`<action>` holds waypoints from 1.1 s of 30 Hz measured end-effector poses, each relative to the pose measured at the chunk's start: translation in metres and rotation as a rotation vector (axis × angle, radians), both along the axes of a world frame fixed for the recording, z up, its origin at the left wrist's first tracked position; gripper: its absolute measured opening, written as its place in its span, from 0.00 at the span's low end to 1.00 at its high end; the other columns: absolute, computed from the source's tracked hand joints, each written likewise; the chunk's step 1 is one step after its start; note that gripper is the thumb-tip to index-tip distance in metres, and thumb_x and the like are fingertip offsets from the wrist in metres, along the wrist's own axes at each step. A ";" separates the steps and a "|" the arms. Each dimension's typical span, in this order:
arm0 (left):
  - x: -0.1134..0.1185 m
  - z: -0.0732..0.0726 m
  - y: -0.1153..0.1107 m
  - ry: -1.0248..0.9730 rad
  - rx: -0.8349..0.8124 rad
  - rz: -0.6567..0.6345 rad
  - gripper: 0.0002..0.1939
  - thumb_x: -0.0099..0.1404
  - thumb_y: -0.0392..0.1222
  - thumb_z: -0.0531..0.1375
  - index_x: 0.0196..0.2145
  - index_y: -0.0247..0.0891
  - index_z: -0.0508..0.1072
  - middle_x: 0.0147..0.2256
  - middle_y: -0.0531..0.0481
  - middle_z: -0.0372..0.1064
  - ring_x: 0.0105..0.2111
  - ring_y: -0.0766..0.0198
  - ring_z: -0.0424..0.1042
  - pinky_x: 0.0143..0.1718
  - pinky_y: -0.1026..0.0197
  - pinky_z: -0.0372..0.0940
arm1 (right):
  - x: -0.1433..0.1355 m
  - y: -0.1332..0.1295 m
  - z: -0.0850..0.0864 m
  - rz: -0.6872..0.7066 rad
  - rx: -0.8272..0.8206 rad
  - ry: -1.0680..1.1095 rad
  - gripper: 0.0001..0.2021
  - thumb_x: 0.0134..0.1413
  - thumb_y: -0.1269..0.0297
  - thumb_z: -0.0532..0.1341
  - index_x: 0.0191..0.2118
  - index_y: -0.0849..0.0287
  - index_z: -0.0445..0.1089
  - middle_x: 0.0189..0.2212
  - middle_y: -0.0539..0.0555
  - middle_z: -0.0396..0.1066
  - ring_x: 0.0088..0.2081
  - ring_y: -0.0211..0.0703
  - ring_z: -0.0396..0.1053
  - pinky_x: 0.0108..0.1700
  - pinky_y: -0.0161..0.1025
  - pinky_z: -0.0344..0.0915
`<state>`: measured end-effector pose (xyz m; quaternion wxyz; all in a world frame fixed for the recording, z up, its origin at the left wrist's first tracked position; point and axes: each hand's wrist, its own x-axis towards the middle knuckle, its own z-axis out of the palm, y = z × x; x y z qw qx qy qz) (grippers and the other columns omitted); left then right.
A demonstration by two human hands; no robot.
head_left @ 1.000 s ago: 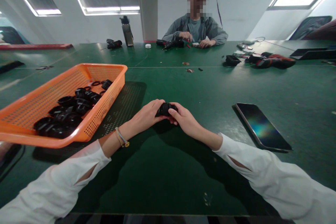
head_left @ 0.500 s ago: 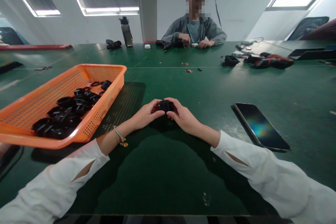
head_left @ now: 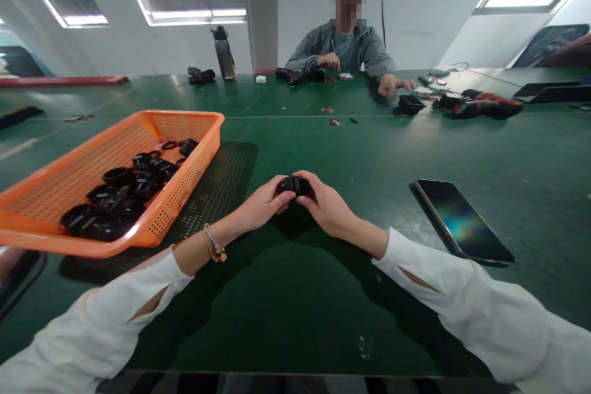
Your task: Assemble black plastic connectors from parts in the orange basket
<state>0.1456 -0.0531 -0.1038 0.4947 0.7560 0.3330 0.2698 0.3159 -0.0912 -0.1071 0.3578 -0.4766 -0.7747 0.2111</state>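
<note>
Black and small, the part (head_left: 296, 186) sits between our two hands, straight ahead of us over the green table (head_left: 277, 314). Our left hand (head_left: 258, 204) grips one end between thumb and fingers, and our right hand (head_left: 330, 209) pinches the other end much the same way. We make out a groove across its middle, but whether it is one piece or two joined ones we cannot tell, nor whether its underside touches the table.

What worries us most is slippage: the surface looks smooth and rounded, so if our hands pressed unevenly, it could spin from our fingers and roll. Should it be two pieces, a skewed push might jam them out of line, and our fingers cover enough of it that we could miss the fault.

To our left stands an orange basket (head_left: 187, 197) with loose black pieces (head_left: 115, 203) heaped inside; they look alike enough that, if we set ours among them, we might lose track of it. On our right lies a phone (head_left: 462, 218) just beside our white sleeve (head_left: 475, 298), which could nudge it if that arm swept outward.
</note>
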 end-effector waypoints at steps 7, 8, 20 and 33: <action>0.003 -0.002 -0.001 0.006 0.029 0.011 0.13 0.64 0.50 0.50 0.36 0.36 0.60 0.21 0.59 0.55 0.19 0.70 0.56 0.22 0.66 0.54 | -0.003 0.000 0.005 -0.036 -0.131 0.071 0.14 0.58 0.63 0.49 0.49 0.61 0.59 0.34 0.56 0.70 0.31 0.42 0.68 0.36 0.40 0.63; 0.002 -0.003 -0.001 0.018 0.047 0.027 0.13 0.64 0.50 0.50 0.36 0.36 0.60 0.21 0.58 0.55 0.20 0.70 0.56 0.23 0.66 0.54 | -0.003 0.001 0.006 -0.054 -0.124 0.058 0.14 0.58 0.62 0.50 0.48 0.62 0.59 0.35 0.57 0.70 0.33 0.43 0.68 0.37 0.41 0.63; 0.000 0.007 -0.005 0.319 0.307 0.079 0.13 0.64 0.43 0.52 0.44 0.34 0.61 0.38 0.45 0.67 0.38 0.56 0.69 0.40 0.56 0.63 | -0.011 -0.005 0.012 -0.149 -0.287 0.168 0.09 0.55 0.64 0.52 0.39 0.63 0.64 0.31 0.55 0.69 0.32 0.41 0.66 0.35 0.38 0.60; -0.006 0.002 0.007 0.491 0.855 -0.028 0.19 0.60 0.43 0.60 0.45 0.31 0.61 0.41 0.40 0.67 0.42 0.54 0.67 0.42 0.53 0.65 | -0.020 -0.004 0.014 -0.192 -0.670 0.609 0.08 0.56 0.65 0.52 0.27 0.61 0.61 0.17 0.45 0.61 0.18 0.30 0.57 0.21 0.30 0.52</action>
